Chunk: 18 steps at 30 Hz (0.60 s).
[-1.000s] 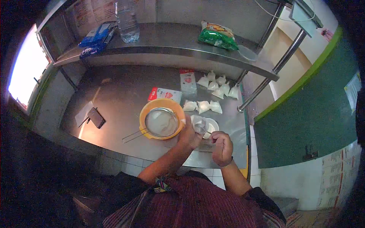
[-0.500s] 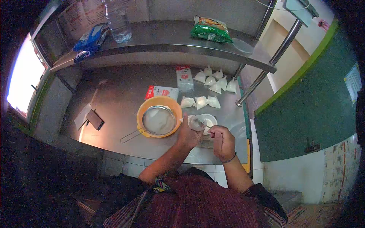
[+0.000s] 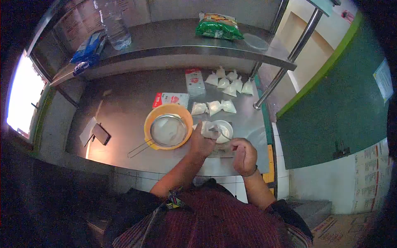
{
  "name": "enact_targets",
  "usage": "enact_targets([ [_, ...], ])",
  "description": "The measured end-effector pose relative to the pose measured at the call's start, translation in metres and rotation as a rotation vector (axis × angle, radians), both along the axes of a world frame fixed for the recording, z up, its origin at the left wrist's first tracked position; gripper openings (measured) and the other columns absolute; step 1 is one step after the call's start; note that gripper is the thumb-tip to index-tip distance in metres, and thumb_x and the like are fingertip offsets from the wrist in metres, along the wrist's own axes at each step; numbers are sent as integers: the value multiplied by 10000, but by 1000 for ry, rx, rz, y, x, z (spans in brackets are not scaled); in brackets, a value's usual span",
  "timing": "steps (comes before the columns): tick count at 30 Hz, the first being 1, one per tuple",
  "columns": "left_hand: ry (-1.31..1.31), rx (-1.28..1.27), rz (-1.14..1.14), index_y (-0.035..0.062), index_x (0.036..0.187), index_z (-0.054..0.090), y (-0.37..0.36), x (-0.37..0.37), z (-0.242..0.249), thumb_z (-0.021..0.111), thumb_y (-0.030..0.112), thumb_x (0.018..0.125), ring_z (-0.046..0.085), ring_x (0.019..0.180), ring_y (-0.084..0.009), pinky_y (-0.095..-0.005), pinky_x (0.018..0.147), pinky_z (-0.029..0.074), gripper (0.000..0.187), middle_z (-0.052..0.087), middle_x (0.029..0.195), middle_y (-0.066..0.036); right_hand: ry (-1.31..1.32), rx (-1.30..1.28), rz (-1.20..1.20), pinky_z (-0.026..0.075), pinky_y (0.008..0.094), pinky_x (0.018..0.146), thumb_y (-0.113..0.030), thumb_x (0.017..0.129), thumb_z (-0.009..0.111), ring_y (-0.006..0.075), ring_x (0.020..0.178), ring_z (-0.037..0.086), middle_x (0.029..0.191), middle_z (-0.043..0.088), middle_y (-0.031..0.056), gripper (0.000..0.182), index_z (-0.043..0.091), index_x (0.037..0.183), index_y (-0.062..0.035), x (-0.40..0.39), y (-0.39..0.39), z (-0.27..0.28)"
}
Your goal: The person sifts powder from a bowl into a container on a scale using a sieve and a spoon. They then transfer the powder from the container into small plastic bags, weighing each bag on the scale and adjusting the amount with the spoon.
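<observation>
My left hand (image 3: 201, 144) is closed around a small clear plastic bag (image 3: 208, 129) with white powder in it. Pinched in my right hand (image 3: 245, 156) is the thin handle of what looks like a spoon (image 3: 223, 134), its far end at the bag's mouth. Just behind both hands stands a white bowl (image 3: 226, 124) holding white powder. To the left, an orange basin (image 3: 147, 124) carries a round metal sieve (image 3: 140, 148) with white powder in its mesh. The sieve's wire handle sticks out over the basin's front left rim.
Several tied bags of white powder (image 3: 214, 108) lie behind the bowl, more (image 3: 231, 90) farther back. Two red-and-white packs (image 3: 170, 99) (image 3: 194, 78) lie behind the basin. A phone (image 3: 100, 134) leans at left. The overhead shelf (image 3: 165, 51) holds a bottle (image 3: 116, 33) and packets.
The view has shifted slightly, moving the scene left and up. The bag in my left hand is tilted differently, and my right hand sits a little farther from it.
</observation>
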<state>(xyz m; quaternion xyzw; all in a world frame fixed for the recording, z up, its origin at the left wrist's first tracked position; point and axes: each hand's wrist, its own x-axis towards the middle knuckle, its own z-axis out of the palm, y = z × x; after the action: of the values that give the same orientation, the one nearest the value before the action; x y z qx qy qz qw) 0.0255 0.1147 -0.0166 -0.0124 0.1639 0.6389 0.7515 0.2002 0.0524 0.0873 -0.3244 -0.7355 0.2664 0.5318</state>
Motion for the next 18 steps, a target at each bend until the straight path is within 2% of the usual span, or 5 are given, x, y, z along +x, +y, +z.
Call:
enact_targets([
  [1, 0, -4, -2, 83, 1171, 515, -2, 0, 2, 402, 405, 1049, 578, 1072, -286, -459, 980, 456, 362, 588, 1142, -105, 85, -106, -37, 524, 332, 754, -313, 1052, 409, 202, 794, 650, 937, 681, 128, 376, 604, 1003, 5, 0, -3, 0],
  [3, 699, 321, 72, 82, 1167, 520, -6, 1, 4, 400, 370, 1051, 586, 1059, -301, -474, 995, 462, 333, 596, 1139, -108, 171, -146, -104, 517, 323, 749, -317, 1059, 390, 176, 770, 632, 933, 677, 118, 388, 591, 1034, 14, 4, 1, -13],
  [6, 19, 23, 58, 82, 1193, 519, 9, 0, -15, 411, 342, 1046, 575, 1083, -308, -483, 993, 475, 318, 585, 1174, -115, 343, -208, -190, 505, 307, 742, -311, 1070, 363, 138, 739, 600, 935, 668, 106, 391, 562, 1100, 24, 13, 5, -22],
  [16, 1, -85, 71, 90, 1170, 544, -3, -9, 0, 416, 363, 1036, 594, 1028, -277, -435, 913, 517, 330, 587, 1121, -103, 293, -403, -248, 483, 273, 706, -223, 1074, 364, 127, 781, 597, 989, 638, 99, 313, 514, 1221, 9, 27, 44, -119],
  [18, 1207, 320, 181, 94, 1165, 543, -12, -5, 1, 388, 400, 1040, 594, 992, -267, -428, 862, 524, 365, 585, 1086, -93, 125, -349, -253, 493, 287, 754, -207, 1067, 370, 149, 832, 612, 1015, 645, 114, 309, 525, 1220, 12, 29, 46, -122],
])
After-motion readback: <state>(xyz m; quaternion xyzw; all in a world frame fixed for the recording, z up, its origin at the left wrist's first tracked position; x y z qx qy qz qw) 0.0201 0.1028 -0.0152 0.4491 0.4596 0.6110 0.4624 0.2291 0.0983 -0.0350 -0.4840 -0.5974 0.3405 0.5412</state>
